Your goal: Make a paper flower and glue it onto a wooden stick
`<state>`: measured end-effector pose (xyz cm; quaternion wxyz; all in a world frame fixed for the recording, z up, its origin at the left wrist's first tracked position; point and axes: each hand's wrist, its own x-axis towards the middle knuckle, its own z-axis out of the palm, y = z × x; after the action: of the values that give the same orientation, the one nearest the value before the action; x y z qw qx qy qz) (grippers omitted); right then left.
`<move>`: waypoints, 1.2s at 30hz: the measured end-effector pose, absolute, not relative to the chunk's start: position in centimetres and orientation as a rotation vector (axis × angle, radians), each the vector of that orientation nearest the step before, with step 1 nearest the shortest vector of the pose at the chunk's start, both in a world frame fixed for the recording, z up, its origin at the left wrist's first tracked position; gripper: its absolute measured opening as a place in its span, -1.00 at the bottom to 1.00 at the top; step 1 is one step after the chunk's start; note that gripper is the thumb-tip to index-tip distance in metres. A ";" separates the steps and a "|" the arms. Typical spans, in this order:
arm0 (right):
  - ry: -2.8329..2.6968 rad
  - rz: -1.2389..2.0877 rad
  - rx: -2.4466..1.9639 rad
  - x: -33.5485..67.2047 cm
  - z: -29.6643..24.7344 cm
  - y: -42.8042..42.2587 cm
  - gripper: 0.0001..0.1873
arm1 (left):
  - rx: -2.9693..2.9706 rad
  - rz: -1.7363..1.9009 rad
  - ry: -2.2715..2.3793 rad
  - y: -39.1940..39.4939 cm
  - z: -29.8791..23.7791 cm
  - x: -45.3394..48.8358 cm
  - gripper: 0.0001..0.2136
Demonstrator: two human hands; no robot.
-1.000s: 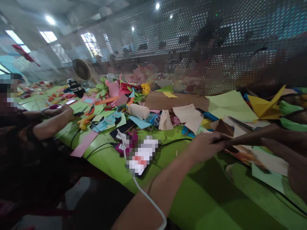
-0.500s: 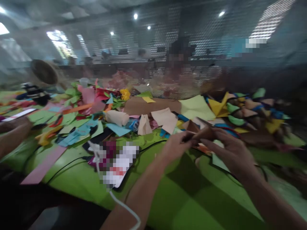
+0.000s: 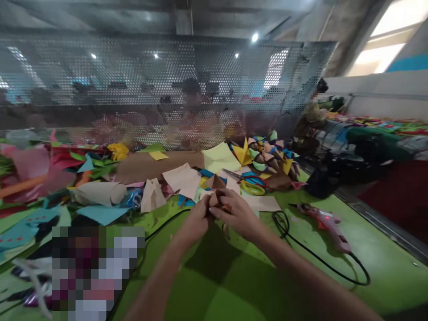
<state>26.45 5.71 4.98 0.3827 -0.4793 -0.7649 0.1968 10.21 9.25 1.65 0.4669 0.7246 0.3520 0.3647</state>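
Leftmost on the green table (image 3: 214, 303), a blue piece with red dots (image 3: 23, 229) lies among paper scraps, and a rolled beige sheet (image 3: 100, 193) rests just beyond it. Next, a wide brown sheet (image 3: 147, 166) lies near the far edge, before a perforated panel (image 3: 160, 89). Well in from that edge, the left hand (image 3: 199, 213) pinches a small brown piece (image 3: 216, 200) above the tabletop, and the right hand (image 3: 236, 210) appears to pinch it too, though fingers partly cover it; the 2 hands nearly meet. Red-handled scissors (image 3: 243, 177) lie behind the right hand. Farther right, near the table's right edge, lies 1 pink glue gun (image 3: 329, 223) with a looping black cord (image 3: 317, 257).
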 end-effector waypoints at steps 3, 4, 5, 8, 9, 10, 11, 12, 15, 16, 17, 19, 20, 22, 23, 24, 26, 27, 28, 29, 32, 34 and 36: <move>-1.958 0.518 -1.202 26.4 5.4 5.5 -0.93 | 1.672 0.980 0.833 9.6 1.2 10.5 -0.68; -1.951 0.539 -1.167 26.5 5.5 5.4 -0.90 | 1.601 1.013 0.813 9.7 1.3 10.5 -0.66; -1.933 0.558 -1.120 26.6 5.7 5.4 -0.87 | 1.522 1.049 0.794 9.8 1.4 10.6 -0.63; -1.796 0.543 -0.991 27.7 6.4 5.6 -0.77 | 1.361 1.149 0.881 10.2 2.0 10.4 -0.62; -1.723 0.508 -0.986 28.3 6.6 5.9 -0.77 | 1.343 1.179 0.956 10.3 2.2 10.2 -0.65; -1.646 0.461 -1.009 28.9 6.7 6.2 -0.78 | 1.333 1.207 1.028 10.4 2.4 10.0 -0.67; -1.574 0.417 -1.053 29.6 6.7 6.6 -0.79 | 1.324 1.232 1.082 10.6 2.5 9.8 -0.68; -1.514 0.381 -1.109 30.3 6.6 7.0 -0.78 | 1.317 1.250 1.112 10.7 2.5 9.5 -0.68; -1.486 0.345 -1.256 31.9 5.8 8.4 -0.74 | 1.329 1.265 1.110 11.0 2.4 9.0 -0.64; -1.512 0.351 -1.293 32.3 5.6 8.7 -0.74 | 1.342 1.263 1.101 11.0 2.4 8.9 -0.63; -1.550 0.361 -1.329 32.5 5.4 9.0 -0.75 | 1.354 1.261 1.093 11.0 2.4 8.9 -0.61; -1.655 0.380 -1.409 32.7 5.3 9.0 -0.79 | 1.362 1.264 1.090 11.0 2.6 9.0 -0.60; -1.720 0.394 -1.448 32.7 5.3 8.9 -0.81 | 1.366 1.265 1.094 10.9 2.8 9.0 -0.60; -1.869 0.437 -1.516 32.5 5.5 8.6 -0.81 | 1.367 1.281 1.104 10.8 3.0 9.2 -0.61; -1.947 0.458 -1.542 32.4 5.5 8.4 -0.80 | 1.366 1.291 1.102 10.7 3.1 9.3 -0.62; -2.023 0.471 -1.564 32.3 5.6 8.2 -0.76 | 1.366 1.298 1.101 10.7 3.2 9.4 -0.62; -2.152 0.465 -1.605 32.1 5.4 7.9 -0.63 | 1.368 1.294 1.110 10.6 3.3 9.5 -0.63; -2.198 0.446 -1.626 32.0 5.3 7.8 -0.58 | 1.368 1.287 1.115 10.5 3.3 9.6 -0.64; -2.228 0.421 -1.651 31.9 5.2 7.8 -0.59 | 1.368 1.281 1.115 10.4 3.3 9.6 -0.64; -2.243 0.391 -1.679 31.8 5.1 7.8 -0.65 | 1.366 1.284 1.109 10.3 3.3 9.7 -0.63; -2.230 0.312 -1.756 31.6 5.0 7.8 -0.83 | 1.369 1.318 1.064 10.0 3.4 9.8 -0.64; -2.200 0.276 -1.786 31.5 5.1 7.8 -0.84 | 1.384 1.318 1.048 10.0 3.3 9.8 -0.66; -2.167 0.248 -1.791 31.5 5.2 7.9 -0.84 | 1.375 1.305 1.047 10.0 3.3 9.8 -0.66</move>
<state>31.54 7.88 5.17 0.1588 -0.6265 -0.7581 0.0866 9.76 9.98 3.28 0.4688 0.5608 0.4270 0.5323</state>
